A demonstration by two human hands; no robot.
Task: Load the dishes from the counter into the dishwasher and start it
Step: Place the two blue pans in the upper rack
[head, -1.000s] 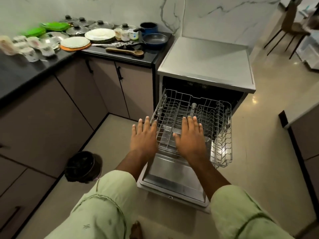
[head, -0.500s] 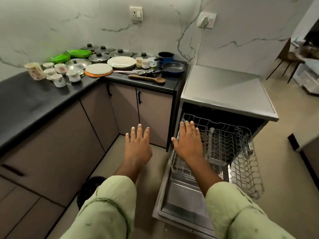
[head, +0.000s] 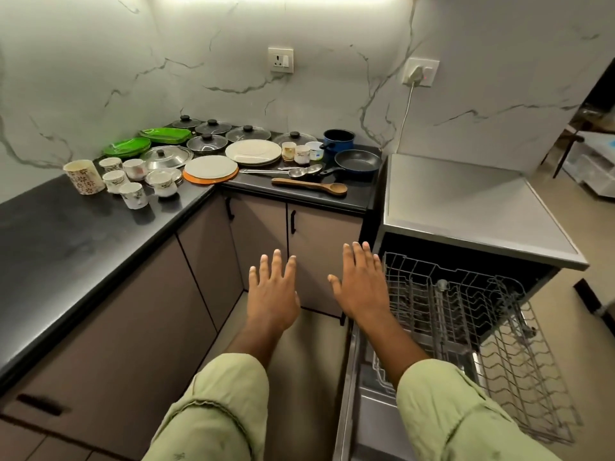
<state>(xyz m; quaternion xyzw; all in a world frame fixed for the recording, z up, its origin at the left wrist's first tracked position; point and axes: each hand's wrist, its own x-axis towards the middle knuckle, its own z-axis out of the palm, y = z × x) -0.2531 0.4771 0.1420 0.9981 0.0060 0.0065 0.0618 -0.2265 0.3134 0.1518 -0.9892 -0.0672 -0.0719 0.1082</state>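
In the head view, the dishwasher is seen with its door dropped open and its wire rack drawn out. Both hands are held flat with fingers spread, grasping nothing: the right hand at the rack's left edge, the left hand just left of the dishwasher. Plates, cups, a frying pan and a wooden spoon are laid on the black counter left of the dishwasher, the pan nearest it.
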